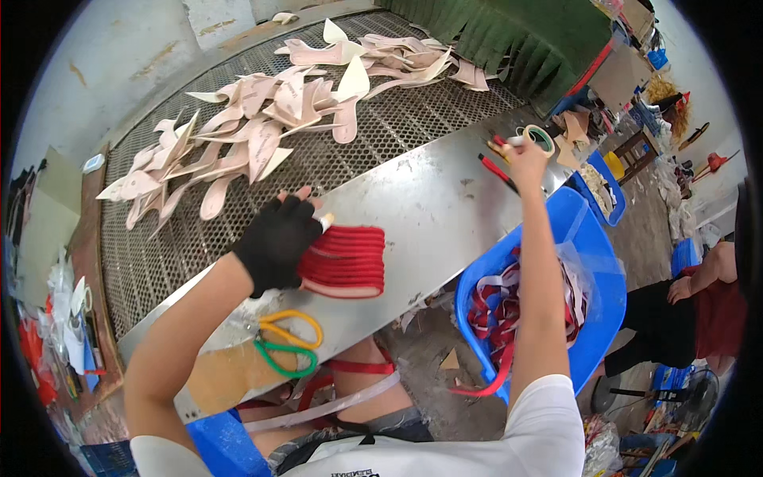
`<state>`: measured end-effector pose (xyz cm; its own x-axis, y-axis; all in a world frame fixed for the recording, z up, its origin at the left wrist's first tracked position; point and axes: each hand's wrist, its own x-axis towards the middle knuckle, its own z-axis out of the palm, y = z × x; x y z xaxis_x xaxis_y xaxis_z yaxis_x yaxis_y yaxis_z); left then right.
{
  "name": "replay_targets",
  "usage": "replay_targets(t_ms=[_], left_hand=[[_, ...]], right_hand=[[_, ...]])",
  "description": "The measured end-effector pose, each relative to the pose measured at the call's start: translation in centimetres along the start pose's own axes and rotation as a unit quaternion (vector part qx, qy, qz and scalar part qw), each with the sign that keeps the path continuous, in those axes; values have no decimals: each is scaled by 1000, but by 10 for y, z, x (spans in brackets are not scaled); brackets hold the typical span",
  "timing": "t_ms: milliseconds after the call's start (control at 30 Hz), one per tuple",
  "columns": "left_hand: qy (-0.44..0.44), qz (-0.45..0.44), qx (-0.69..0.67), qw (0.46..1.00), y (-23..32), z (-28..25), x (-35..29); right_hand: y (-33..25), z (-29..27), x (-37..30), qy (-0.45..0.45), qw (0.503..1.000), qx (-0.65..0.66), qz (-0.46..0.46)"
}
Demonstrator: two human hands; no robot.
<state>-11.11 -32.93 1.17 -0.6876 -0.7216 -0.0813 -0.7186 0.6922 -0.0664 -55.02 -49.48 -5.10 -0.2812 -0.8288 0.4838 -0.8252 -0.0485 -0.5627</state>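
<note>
Nearest the camera, the person's white-sleeved shoulders and two forearms enter from the lower edge.

Work surface: a long grey sheet-metal desk [429, 199] runs diagonally across the view, bordering a wide steel-mesh conveyor belt [159, 254]. The mesh carries many pale pink and cream shoe insoles [254, 135], scattered and overlapping; judged from this, a large batch is already laid out there.

Supply: a blue plastic bin [592, 262] stands just beside the desk on the person's right, holding loose red and white straps [493, 310]. One red strap hangs over its rim. The bin looks well filled, so much material appears left to handle.

Work in hand: a stack of red ribbed strap pieces [346, 262] lies on the desk. The left hand [274, 242], in a black fingerless glove, rests flat on the stack, fingers spread and pressing down, not closed around it. The right hand [526, 155] is raised over the far desk edge, closed on a thin red and black stick-like tool [497, 171]; a roll of pale tape [540, 137] sits at its fingertips, and whether it is gripped cannot be told.

Small items: two pairs of scissors, yellow-handled [290, 326] and green-handled [286, 358], lie on the desk near the person.

Room: a concrete floor, a green fringed curtain [517, 32] over the belt, cluttered shelves, and another seated person [699, 310] at the right.
</note>
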Motion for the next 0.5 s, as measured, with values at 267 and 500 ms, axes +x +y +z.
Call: replay_targets(t_ms=[267, 500], left_hand=[[-9, 11, -118, 993, -9, -9, 17], [101, -118, -324, 933, -36, -24, -9]], right_hand=[[80, 41, 100, -19, 907, -408, -103], [81, 44, 115, 34, 960, -269, -66]])
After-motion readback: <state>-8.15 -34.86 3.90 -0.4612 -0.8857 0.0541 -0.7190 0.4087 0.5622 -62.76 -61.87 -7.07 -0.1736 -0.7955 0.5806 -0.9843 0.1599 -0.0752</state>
